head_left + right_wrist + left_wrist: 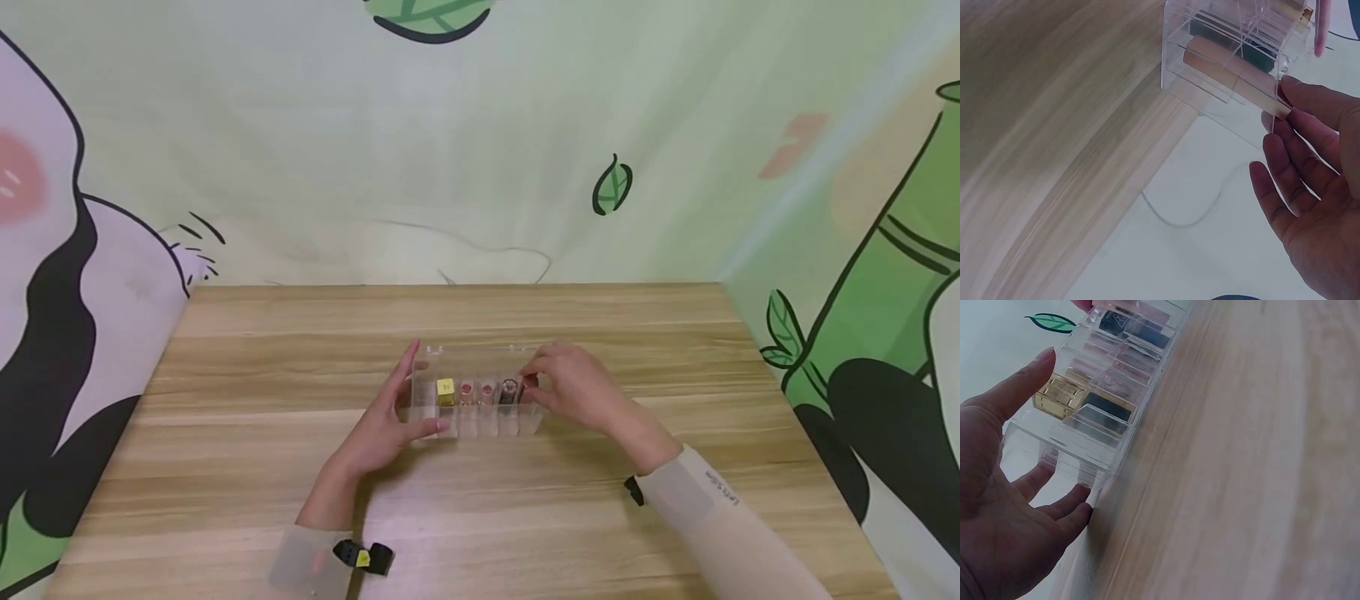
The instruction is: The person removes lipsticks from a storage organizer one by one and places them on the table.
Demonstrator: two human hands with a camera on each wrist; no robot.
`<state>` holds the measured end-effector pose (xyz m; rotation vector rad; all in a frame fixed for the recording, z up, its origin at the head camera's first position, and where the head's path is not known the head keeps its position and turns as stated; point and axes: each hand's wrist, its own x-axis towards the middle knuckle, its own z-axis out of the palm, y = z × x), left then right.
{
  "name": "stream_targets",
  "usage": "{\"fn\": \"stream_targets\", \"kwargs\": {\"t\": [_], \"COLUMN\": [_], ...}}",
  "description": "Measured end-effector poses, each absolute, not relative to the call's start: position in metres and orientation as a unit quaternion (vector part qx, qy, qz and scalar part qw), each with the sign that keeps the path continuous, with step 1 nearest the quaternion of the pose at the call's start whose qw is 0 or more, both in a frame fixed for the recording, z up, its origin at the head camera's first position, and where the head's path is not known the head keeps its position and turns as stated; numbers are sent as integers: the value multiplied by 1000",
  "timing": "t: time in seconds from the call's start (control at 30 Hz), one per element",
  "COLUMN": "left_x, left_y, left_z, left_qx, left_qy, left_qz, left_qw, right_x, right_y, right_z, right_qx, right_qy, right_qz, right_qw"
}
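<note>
A clear plastic lipstick organizer (425, 402) stands on the table with a row of narrow compartments. My left hand (381, 429) grips its left end, thumb on the near side and fingers round the end. In the rightmost compartment is a pinkish-tan lipstick tube (1225, 65); my right hand (576, 387) pinches its upper end between thumb and fingertips. Beside it stands a dark lipstick (509, 390), then two pinkish clear tubes (487, 392). A gold-topped lipstick (1060, 395) with a dark lower part sits nearer my left thumb. The leftmost compartment holds nothing visible.
The wooden table (480, 517) ends at the back against a printed wall cloth (300, 167) with cartoon leaves and a panda. Dark wrist straps (363, 556) sit over the sleeves.
</note>
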<state>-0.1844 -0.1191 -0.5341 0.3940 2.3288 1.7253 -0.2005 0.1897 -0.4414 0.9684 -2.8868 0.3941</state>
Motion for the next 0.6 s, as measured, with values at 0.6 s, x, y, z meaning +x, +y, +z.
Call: {"fn": "stream_targets", "kwargs": {"t": [0.6], "left_x": [-184], "left_y": [-119], "left_z": [-533], "left_qx": [131], "left_qy": [791], "left_qz": [587], "left_qw": [115], "right_x": [-201], "right_y": [191], "right_z": [-430], "right_qx": [304], "right_qy": [-942], "right_qz": [140], "right_qw": [31]}}
